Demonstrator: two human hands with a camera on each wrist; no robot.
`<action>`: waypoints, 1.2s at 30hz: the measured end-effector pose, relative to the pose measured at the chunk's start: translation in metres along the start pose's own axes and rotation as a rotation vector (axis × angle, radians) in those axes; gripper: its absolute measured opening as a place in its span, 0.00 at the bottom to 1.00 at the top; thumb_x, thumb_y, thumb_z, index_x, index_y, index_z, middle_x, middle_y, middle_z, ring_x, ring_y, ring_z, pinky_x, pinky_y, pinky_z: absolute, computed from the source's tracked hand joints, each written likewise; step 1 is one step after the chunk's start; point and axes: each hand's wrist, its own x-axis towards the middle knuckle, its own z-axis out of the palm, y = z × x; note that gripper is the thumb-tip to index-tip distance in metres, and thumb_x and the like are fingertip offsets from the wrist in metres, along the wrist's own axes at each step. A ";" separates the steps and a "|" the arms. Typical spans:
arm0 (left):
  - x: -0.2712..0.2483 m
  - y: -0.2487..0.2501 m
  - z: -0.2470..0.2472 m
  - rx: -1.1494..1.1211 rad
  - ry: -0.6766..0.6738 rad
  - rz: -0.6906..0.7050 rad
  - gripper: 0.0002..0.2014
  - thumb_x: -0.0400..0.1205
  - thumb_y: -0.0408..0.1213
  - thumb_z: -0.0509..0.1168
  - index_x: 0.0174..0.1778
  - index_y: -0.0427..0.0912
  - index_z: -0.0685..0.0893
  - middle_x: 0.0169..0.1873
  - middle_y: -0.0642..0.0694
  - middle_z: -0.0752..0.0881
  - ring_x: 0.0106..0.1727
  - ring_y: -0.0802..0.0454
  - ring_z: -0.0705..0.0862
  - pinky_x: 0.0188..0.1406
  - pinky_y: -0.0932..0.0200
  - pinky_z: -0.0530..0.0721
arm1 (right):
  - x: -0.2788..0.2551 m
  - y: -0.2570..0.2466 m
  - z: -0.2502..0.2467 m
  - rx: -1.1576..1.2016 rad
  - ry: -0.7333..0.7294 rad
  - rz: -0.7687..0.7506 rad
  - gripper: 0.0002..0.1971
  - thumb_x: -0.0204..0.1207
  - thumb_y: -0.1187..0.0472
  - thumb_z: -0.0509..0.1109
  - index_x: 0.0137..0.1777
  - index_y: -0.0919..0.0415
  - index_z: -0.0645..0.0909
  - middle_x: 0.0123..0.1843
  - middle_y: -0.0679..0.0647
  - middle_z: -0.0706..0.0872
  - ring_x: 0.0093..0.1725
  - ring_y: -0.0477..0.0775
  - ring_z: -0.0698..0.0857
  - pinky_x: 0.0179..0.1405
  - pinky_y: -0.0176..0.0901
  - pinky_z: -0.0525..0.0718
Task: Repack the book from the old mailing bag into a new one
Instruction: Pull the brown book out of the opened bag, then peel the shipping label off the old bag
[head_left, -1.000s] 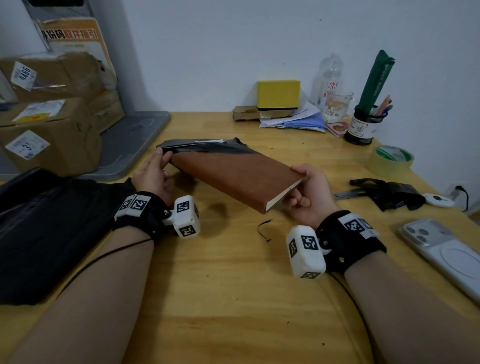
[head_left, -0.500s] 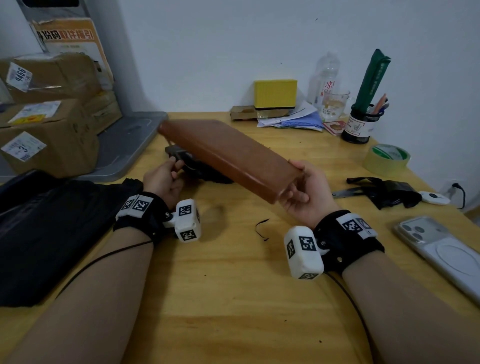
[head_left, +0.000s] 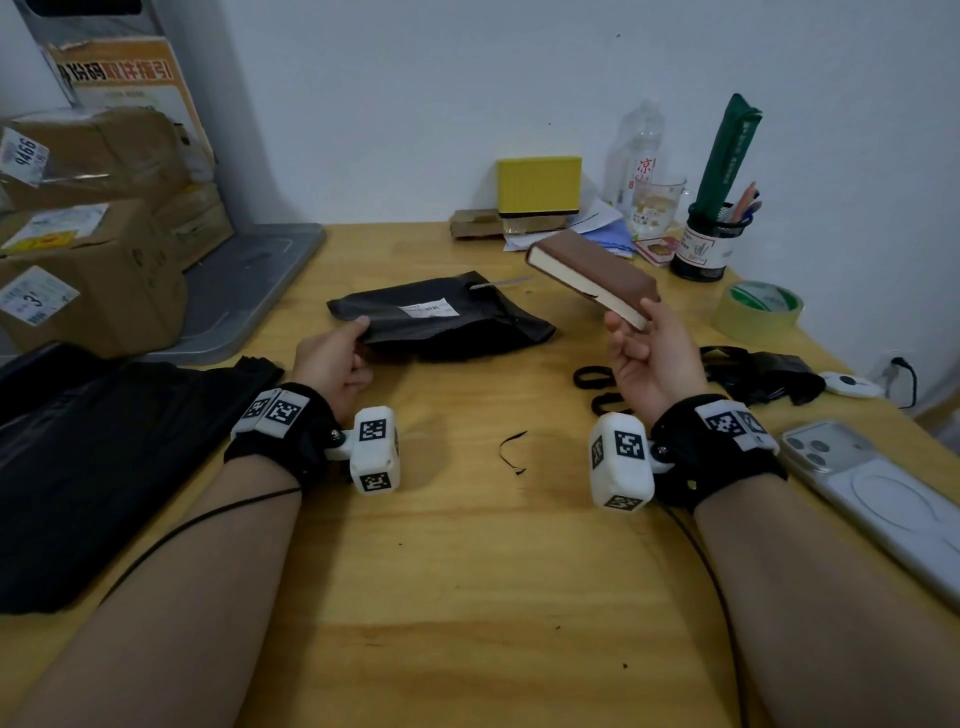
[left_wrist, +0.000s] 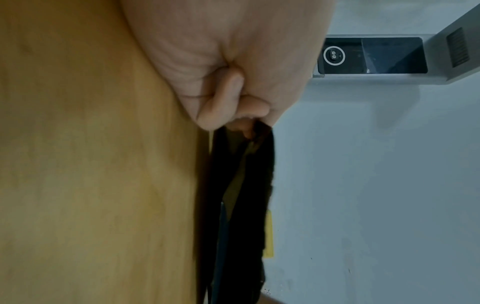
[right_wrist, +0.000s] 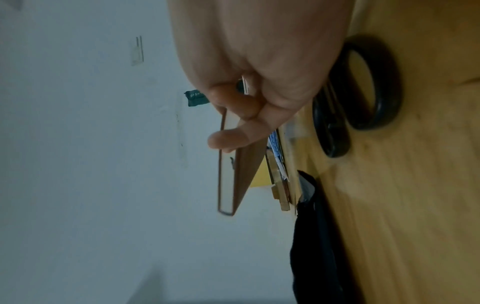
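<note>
The brown book (head_left: 592, 275) is held clear of the tabletop (head_left: 467, 571) by the right hand (head_left: 649, 364), whose fingers (right_wrist: 233, 137) are curled round its near corner; the book is tilted, its far end raised toward the yellow box (head_left: 538, 184) at the wall. In the right wrist view the page edges are seen between thumb and fingers, with the scissors (right_wrist: 358, 96) lying on the wood just beside the hand. The old mailing bag (head_left: 441, 317), black with a white label, lies flat and crumpled at the middle of the tabletop, well apart from the book. Its left near corner is pinched by the left hand (head_left: 332, 358), the fingers (left_wrist: 223, 102) clenched on the black film. At the near left a stack of black bags (head_left: 78, 457) is spread. A tape roll (head_left: 758, 312) and a phone (head_left: 872, 493) are seen at the right.
</note>
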 end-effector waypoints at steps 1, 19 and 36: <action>-0.002 0.000 0.001 0.015 0.006 0.001 0.11 0.82 0.40 0.71 0.40 0.41 0.77 0.26 0.49 0.68 0.22 0.57 0.63 0.15 0.65 0.61 | 0.001 0.000 -0.001 -0.019 0.024 -0.003 0.08 0.89 0.61 0.62 0.51 0.66 0.76 0.35 0.62 0.86 0.14 0.42 0.68 0.20 0.31 0.80; -0.008 0.005 -0.010 0.092 0.120 0.001 0.05 0.83 0.27 0.66 0.43 0.40 0.79 0.27 0.47 0.74 0.23 0.56 0.68 0.20 0.65 0.67 | -0.019 0.002 0.018 -0.119 -0.166 0.128 0.15 0.85 0.67 0.63 0.70 0.66 0.75 0.61 0.61 0.92 0.32 0.52 0.88 0.43 0.48 0.92; -0.032 -0.001 0.013 0.046 -0.024 0.059 0.16 0.81 0.21 0.62 0.61 0.37 0.85 0.52 0.45 0.86 0.50 0.49 0.92 0.55 0.57 0.89 | -0.032 0.019 0.026 -0.383 -0.276 0.254 0.11 0.85 0.64 0.68 0.63 0.64 0.84 0.50 0.58 0.93 0.29 0.51 0.82 0.33 0.44 0.89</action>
